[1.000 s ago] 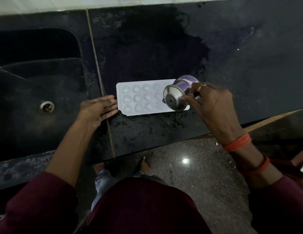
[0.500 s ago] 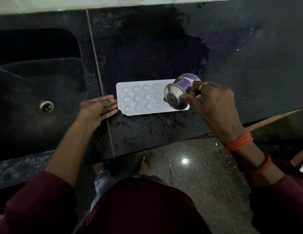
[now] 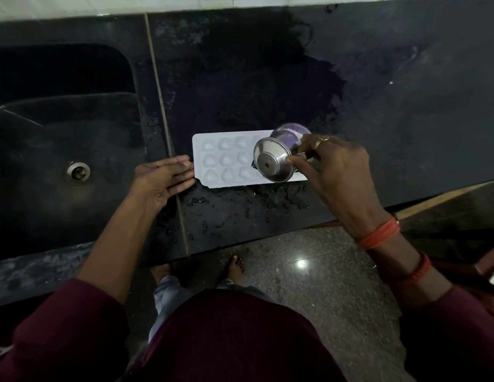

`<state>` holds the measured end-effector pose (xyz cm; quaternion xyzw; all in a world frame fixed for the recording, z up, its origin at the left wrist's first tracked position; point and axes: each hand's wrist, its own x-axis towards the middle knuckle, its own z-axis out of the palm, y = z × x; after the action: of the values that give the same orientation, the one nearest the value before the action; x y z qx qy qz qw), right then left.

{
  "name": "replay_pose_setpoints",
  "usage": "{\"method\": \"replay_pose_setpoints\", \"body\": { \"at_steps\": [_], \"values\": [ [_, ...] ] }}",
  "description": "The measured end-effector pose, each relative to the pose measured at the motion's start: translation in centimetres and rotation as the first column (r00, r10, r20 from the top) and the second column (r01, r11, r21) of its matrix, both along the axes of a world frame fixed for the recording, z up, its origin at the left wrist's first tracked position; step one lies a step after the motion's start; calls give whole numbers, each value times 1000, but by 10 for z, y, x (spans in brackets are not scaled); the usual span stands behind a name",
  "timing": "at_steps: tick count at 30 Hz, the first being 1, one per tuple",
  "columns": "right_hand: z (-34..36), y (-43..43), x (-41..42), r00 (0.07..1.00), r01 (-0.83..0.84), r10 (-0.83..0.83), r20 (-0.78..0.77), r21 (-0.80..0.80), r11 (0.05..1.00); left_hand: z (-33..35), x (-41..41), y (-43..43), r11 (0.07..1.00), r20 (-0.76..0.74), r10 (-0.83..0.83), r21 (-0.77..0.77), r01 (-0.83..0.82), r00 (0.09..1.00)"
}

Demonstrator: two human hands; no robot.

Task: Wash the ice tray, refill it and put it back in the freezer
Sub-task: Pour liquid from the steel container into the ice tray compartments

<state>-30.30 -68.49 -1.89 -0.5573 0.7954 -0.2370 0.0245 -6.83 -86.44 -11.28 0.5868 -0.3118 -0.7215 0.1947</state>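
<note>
Far to the left of the ice tray (image 3: 226, 161), a dark sink (image 3: 61, 128) is sunk into the black stone desk (image 3: 405, 106), with its round metal drain (image 3: 78, 170) at about the tray's level. A thin pale seam (image 3: 161, 114) runs down the desk between sink and tray. The left hand (image 3: 160, 180) lies flat just left of the tray, its fingers (image 3: 182, 164) straight and together, their tips touching the tray's short left edge and gripping nothing. The white tray lies flat on the desk near the front edge, long side across, its rows of rounded pockets facing up. Water beads (image 3: 240, 199) glisten on the stone below the tray, and a large darker wet patch (image 3: 254, 78) spreads above it toward the pale wall tiles (image 3: 75, 4). Over the tray's right end a steel cup (image 3: 273, 161) is tipped on its side, base toward the camera; whether water is leaving it cannot be told. The right hand (image 3: 336, 172), just right of the tray, holds the cup with curled fingers and thumb and wears a ring (image 3: 319, 142) and orange wrist bands (image 3: 378, 234). Below the tray, past the desk's edge, bare feet (image 3: 235, 264) stand on a speckled, polished floor (image 3: 323, 299).
</note>
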Motion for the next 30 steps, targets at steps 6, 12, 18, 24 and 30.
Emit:
{"method": "replay_pose_setpoints", "body": {
  "at_steps": [6, 12, 18, 24, 30],
  "values": [
    [-11, -5, 5, 1000, -27, 27, 3, 52, 998, -1, 2, 1, 1000, -7, 7, 2, -7, 1000],
    [-15, -7, 9, 999, -42, 43, -15, 37, 998, -1, 4, 0, 1000, -9, 14, 2, -14, 1000],
    [-11, -9, 12, 998, -54, 54, -23, 12, 998, -2, 6, -2, 1000, 6, 15, 2, -15, 1000],
    [-8, -9, 14, 998, -50, 50, -38, 7, 999, -2, 7, -3, 1000, 8, 25, 1, -25, 1000],
    [-4, -9, 16, 998, -43, 44, -35, 25, 999, -1, 6, -1, 1000, 4, 21, 4, -21, 1000]
  ]
}}
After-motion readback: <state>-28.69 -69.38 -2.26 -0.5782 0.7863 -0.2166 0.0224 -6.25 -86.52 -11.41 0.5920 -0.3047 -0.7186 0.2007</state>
